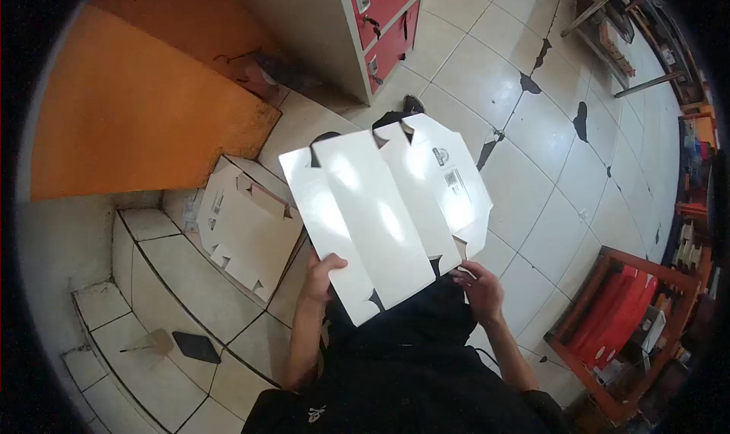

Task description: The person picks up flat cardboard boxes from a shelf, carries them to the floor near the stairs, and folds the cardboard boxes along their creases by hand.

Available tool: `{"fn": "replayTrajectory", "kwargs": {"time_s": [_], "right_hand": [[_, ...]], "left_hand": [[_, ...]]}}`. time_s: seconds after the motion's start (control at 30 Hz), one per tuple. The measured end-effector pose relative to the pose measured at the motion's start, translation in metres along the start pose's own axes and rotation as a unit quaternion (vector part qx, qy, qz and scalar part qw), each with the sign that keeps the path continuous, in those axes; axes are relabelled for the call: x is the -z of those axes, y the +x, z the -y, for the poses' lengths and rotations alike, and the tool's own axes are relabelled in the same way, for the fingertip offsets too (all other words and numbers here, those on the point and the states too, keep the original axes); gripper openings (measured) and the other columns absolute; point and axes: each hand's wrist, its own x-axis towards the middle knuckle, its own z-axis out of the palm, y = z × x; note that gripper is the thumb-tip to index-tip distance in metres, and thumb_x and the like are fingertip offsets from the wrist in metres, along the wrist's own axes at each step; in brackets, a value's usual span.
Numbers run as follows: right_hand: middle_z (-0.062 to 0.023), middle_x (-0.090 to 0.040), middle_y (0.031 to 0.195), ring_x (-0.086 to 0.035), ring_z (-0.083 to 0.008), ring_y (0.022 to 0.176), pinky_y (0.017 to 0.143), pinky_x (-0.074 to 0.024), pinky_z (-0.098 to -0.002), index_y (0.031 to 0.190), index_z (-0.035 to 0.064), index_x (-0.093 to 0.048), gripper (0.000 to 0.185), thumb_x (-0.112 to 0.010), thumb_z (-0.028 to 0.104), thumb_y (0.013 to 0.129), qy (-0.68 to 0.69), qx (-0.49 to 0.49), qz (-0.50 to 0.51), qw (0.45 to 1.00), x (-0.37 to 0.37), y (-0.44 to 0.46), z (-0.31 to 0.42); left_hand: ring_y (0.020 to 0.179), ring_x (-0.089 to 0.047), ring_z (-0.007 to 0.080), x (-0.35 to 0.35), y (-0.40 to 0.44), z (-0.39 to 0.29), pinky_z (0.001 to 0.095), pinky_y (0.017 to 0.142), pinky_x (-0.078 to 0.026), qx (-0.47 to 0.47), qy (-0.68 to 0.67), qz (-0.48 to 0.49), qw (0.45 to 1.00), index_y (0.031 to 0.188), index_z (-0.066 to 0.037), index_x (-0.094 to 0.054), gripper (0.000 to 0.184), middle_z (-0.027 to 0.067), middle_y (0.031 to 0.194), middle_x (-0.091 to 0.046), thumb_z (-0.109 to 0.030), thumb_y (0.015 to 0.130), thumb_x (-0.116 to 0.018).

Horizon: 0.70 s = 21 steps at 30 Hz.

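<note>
A flat, unfolded white cardboard box (372, 213) with creases, cut slots and small black print is held up over my lap. My left hand (322, 278) grips its left edge, thumb on top and the other fingers hidden beneath. At the lower right corner, my right hand (479, 286) has its curled fingers against the edge, some of them partly under the board. To the left, a stack of similar flat cardboard boxes (255, 229) lies on the tiled ledge, the top one with the same kind of print.
A dark phone-like slab (196, 347) lies on the tiled ledge (163, 267). An orange panel (144, 107) rises at upper left, beside a red-doored locker (384, 35) with keys. At right stand a wooden-framed rack (616, 324) with red items and shelves along the wall.
</note>
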Motion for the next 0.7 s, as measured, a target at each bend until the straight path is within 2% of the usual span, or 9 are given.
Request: {"fn": "replayTrajectory", "kwargs": {"time_s": [0.03,0.07,0.1,0.2,0.27,0.3,0.4,0.5,0.7], "right_hand": [[-0.0156,-0.058,0.113,-0.057,-0.0324,0.107,0.092,-0.0426,-0.0403,0.117,-0.0007,-0.053,0.041,-0.046,0.030,0.091,0.004,-0.052,-0.037,0.998,0.010,-0.003,0.008],[-0.0141,-0.060,0.110,-0.057,-0.0320,0.108,0.090,-0.0427,-0.0393,0.109,0.0005,-0.057,0.053,-0.036,0.047,0.096,0.010,-0.060,-0.068,0.996,0.022,-0.002,0.015],[-0.0131,-0.060,0.111,-0.058,-0.0312,0.105,0.090,-0.0421,-0.0389,0.109,0.0013,-0.056,0.054,-0.035,0.050,0.096,0.000,-0.067,-0.071,0.995,0.044,0.004,0.022],[-0.0118,-0.061,0.108,-0.059,-0.0284,0.102,0.091,-0.0435,-0.0388,0.112,0.0001,-0.054,0.053,-0.040,0.048,0.095,-0.008,0.002,-0.145,0.989,0.066,0.030,0.048],[-0.0129,-0.062,0.105,-0.061,-0.0241,0.095,0.085,-0.0486,-0.0368,0.115,-0.0041,-0.050,0.046,-0.053,0.036,0.093,-0.085,0.063,-0.146,0.984,0.038,0.048,0.074],[-0.0129,-0.062,0.105,-0.061,-0.0241,0.095,0.085,-0.0486,-0.0368,0.115,-0.0041,-0.050,0.046,-0.053,0.036,0.093,-0.083,0.066,-0.146,0.984,0.039,0.054,0.080],[-0.0156,-0.063,0.101,-0.064,-0.0203,0.084,0.076,-0.0535,-0.0328,0.114,-0.0106,-0.050,0.043,-0.067,0.013,0.084,-0.208,-0.036,-0.111,0.971,0.035,0.066,0.101],[-0.0152,-0.064,0.100,-0.064,-0.0200,0.084,0.077,-0.0527,-0.0329,0.114,-0.0106,-0.051,0.046,-0.070,0.016,0.082,-0.275,-0.093,-0.054,0.955,0.050,0.070,0.114],[-0.0151,-0.065,0.096,-0.064,-0.0193,0.084,0.077,-0.0514,-0.0329,0.111,-0.0111,-0.053,0.049,-0.074,0.017,0.077,-0.351,-0.081,-0.038,0.932,0.059,0.075,0.119]], "left_hand": [[0.086,-0.057,0.0191,0.009,0.011,0.010,0.0309,0.075,-0.048,0.009,-0.006,0.032,0.999,0.115,0.002,-0.051,0.050,0.0083,0.095,-0.057,-0.002,0.065,-0.055],[0.086,-0.058,0.0189,0.018,0.022,0.018,0.0308,0.075,-0.049,0.027,0.019,0.054,0.998,0.114,0.002,-0.051,0.050,0.0083,0.095,-0.058,-0.002,0.065,-0.054],[0.086,-0.058,0.0187,0.020,0.033,0.021,0.0308,0.075,-0.049,0.044,0.045,0.076,0.995,0.114,0.002,-0.052,0.050,0.0084,0.094,-0.058,-0.002,0.065,-0.054],[0.085,-0.059,0.0185,0.018,0.071,0.036,0.0306,0.075,-0.050,0.065,-0.009,0.157,0.985,0.115,0.003,-0.051,0.051,0.0091,0.096,-0.058,-0.001,0.064,-0.054],[0.086,-0.060,0.0185,0.014,0.093,0.046,0.0305,0.075,-0.050,0.094,-0.020,0.173,0.980,0.116,0.003,-0.050,0.052,0.0094,0.097,-0.058,0.000,0.064,-0.054],[0.087,-0.060,0.0185,0.014,0.098,0.048,0.0304,0.076,-0.051,0.126,-0.029,0.182,0.975,0.118,0.003,-0.049,0.054,0.0097,0.098,-0.058,0.000,0.064,-0.054],[0.092,-0.061,0.0240,0.008,0.103,0.031,0.0359,0.082,-0.052,0.099,0.032,0.224,0.969,0.122,0.005,-0.046,0.059,0.0133,0.103,-0.059,-0.005,0.065,-0.055],[0.093,-0.061,0.0236,-0.011,0.111,0.003,0.0354,0.081,-0.052,0.099,0.071,0.152,0.981,0.121,0.004,-0.047,0.055,0.0125,0.104,-0.059,-0.005,0.068,-0.058],[0.087,-0.064,0.0174,-0.043,0.173,-0.031,0.0301,0.075,-0.053,0.057,0.058,0.129,0.988,0.111,0.001,-0.055,0.037,0.0102,0.099,-0.063,-0.020,0.082,-0.063]]}}
